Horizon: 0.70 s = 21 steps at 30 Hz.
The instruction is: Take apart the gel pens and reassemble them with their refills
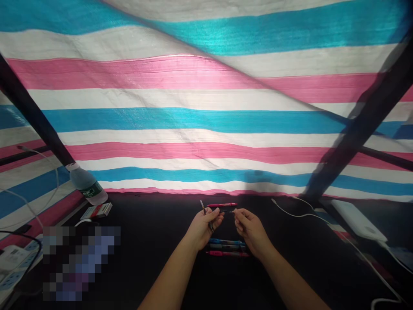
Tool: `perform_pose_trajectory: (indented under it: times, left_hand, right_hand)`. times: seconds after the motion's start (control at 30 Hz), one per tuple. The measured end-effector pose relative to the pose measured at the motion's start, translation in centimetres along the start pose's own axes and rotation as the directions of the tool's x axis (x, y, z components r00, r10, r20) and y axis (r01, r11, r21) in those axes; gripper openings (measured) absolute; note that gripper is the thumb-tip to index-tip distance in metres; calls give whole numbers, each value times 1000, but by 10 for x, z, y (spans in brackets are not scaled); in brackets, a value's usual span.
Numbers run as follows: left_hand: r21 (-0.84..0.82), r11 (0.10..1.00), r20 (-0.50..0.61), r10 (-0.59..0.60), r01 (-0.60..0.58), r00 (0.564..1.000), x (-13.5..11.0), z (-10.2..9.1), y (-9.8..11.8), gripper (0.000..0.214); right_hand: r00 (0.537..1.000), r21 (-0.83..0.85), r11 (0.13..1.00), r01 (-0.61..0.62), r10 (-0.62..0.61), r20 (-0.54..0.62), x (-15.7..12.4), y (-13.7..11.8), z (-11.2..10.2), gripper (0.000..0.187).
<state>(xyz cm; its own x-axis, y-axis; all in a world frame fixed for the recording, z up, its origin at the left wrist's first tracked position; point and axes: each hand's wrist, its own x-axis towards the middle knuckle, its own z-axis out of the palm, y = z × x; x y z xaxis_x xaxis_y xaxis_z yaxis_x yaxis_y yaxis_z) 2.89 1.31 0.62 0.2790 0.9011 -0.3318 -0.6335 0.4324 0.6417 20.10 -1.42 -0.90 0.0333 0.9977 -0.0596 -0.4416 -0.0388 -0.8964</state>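
Pen row: pink pen (227, 254) nearest, then dark pen (226, 247) and blue pen (226, 242), lying between the wrists; best to keep both wrists off it
Left hand (201, 228): thumb and finger pinched on one end of a slim dark piece (226, 211); a pale-tipped stick (202, 204) also gripped, pointing up
Right hand (253, 232): fingertips pinched on the opposite end, other fingers curled
Slim dark piece: bridges both hands above the black table (145, 267); likely wants steady force along its length, no bending; joint too small to tell
Far pen (222, 205): just beyond the fingertips, little room forward
Side room: tabletop runs right to the cable (290, 214), left to the small box (97, 211) and bottle (87, 185)
Striped sheet (193, 120): bounds the far edge
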Motion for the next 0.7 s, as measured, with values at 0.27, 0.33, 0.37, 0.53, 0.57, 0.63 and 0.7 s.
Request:
perform_pose_trajectory:
  times: [0.27, 0.33, 0.37, 0.53, 0.57, 0.63, 0.7]
  left_hand:
    - [95, 995, 54, 24, -29, 998, -2, 0, -1, 44]
    - [125, 992, 63, 25, -32, 998, -3, 1, -1, 48]
    - [141, 989, 66, 24, -33, 998, -3, 0, -1, 50]
    - [213, 973, 108, 66, -88, 992, 0, -4, -6, 54]
    - [222, 970, 118, 77, -102, 990, 0, -4, -7, 54]
    - [233, 965, 127, 92, -120, 988, 1, -6, -9, 55]
    - [239, 962, 126, 100, -128, 987, 1, -5, -9, 57]
  right_hand:
    - [998, -87, 996, 16, -21, -53, -1, -2, 4, 42]
    - [998, -95, 995, 22, -28, -64, -2, -3, 5, 41]
    - [997, -103, 994, 27, -34, -72, -2, -4, 6, 41]
    - [988, -267, 957, 110, -135, -76, -4, -5, 6, 41]
    - [985, -315, 939, 138, -165, -60, -4, -4, 6, 40]
    - [977, -403, 896, 185, -213, -25, -4, -2, 6, 39]
    - [971, -456, 863, 216, -241, 3, -4, -1, 6, 38]
